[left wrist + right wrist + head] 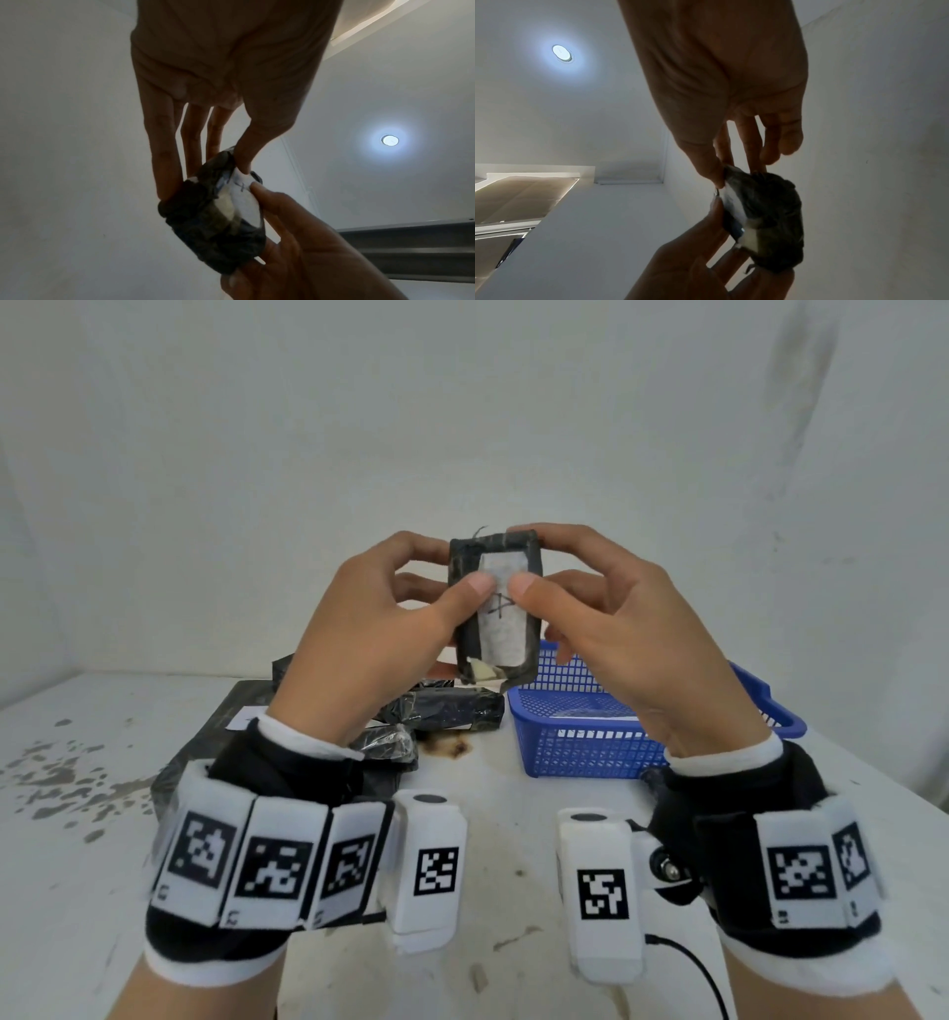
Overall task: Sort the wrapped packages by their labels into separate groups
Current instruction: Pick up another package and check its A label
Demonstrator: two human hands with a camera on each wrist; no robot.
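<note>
A small black-wrapped package (495, 608) with a white label marked with a pen sign is held upright above the table, label facing me. My left hand (411, 603) grips its left side, thumb pressed on the label, fingers behind. My right hand (575, 593) grips the right side the same way, its thumb on the label. The left wrist view shows the package (216, 221) from below, pinched between both hands; the right wrist view shows the package (765, 219) as well. More black-wrapped packages (452, 711) lie on the table below.
A blue plastic basket (580, 747) stands on the white table (488, 855) to the right of the pile. A large flat black package (226, 726) lies under the left wrist. A rusty stain marks the table near the pile. A cable runs at the front right.
</note>
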